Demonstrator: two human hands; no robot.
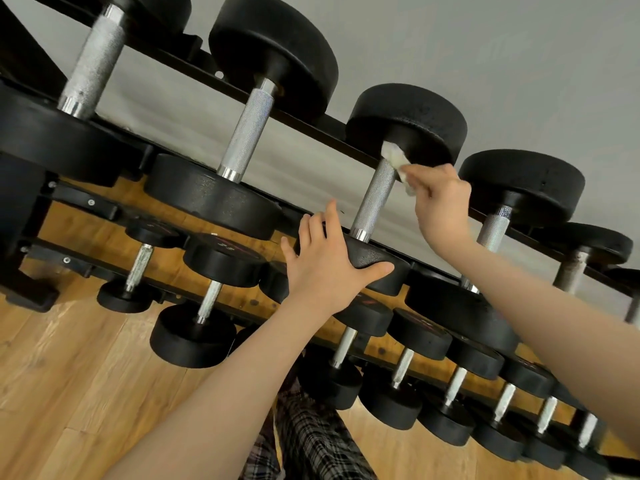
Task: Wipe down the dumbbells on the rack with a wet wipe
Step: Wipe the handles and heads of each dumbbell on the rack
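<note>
Your biggest risk, as I judge it, is the dumbbell rolling on the rack if you push sideways at the handle's far end; your steadying hand rests only on top of the near head, so a hard swipe could shift the weight toward your fingers. The wet wipe is bunched small, so it may also slip out against the knurled grip and leave the far head's inner face unwiped.

Your right hand, at about 1 o'clock from frame centre, has its fingers curled and pinching the wipe, which touches the handle where it meets the far head. Your left hand, near centre, lies spread wide, fingers straight, thumb out toward 3 o'clock, pressing on the near head. That dumbbell sits on the upper tier, third from 9 o'clock.
</note>
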